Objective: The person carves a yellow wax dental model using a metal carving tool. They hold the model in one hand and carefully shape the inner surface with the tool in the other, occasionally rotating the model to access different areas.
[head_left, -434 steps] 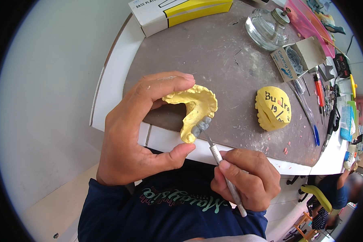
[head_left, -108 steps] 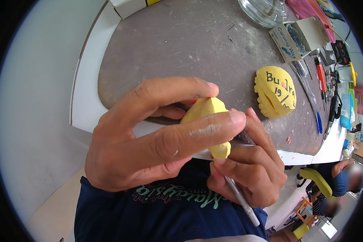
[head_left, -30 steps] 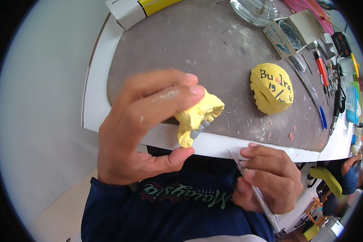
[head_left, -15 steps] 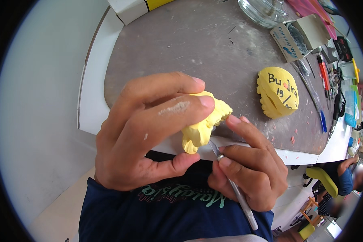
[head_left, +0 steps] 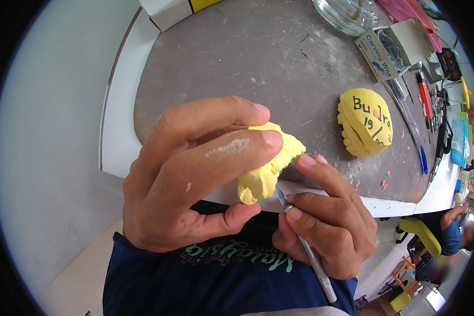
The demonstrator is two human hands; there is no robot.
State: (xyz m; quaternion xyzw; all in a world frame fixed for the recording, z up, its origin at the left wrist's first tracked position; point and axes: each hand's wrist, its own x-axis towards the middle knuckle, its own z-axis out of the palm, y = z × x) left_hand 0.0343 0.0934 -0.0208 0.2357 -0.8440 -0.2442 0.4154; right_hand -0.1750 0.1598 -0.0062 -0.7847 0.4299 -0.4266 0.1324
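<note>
My left hand is closed on a yellow plaster dental cast, fingers over its top and thumb at its lower end. A pale dusty smear marks one finger. In my right hand is a slim metal craft knife, pinched near its blade. The blade tip reaches the cast's underside, where contact is hidden. My right index fingertip rests at the cast's right edge. On the bench mat lies a second yellow cast, base up, with dark handwriting and a scalloped, tooth-like edge.
The grey mat covers a white-edged table. A small open carton, a glass vessel and a toothbrush lie right of centre. Pens and tools crowd the right edge. Pink crumbs dot the mat. A seated person is at far right.
Almost nothing differs. The cast and both hands have shifted very slightly right and down, with the grips unchanged; the bench view has drifted a little too.
</note>
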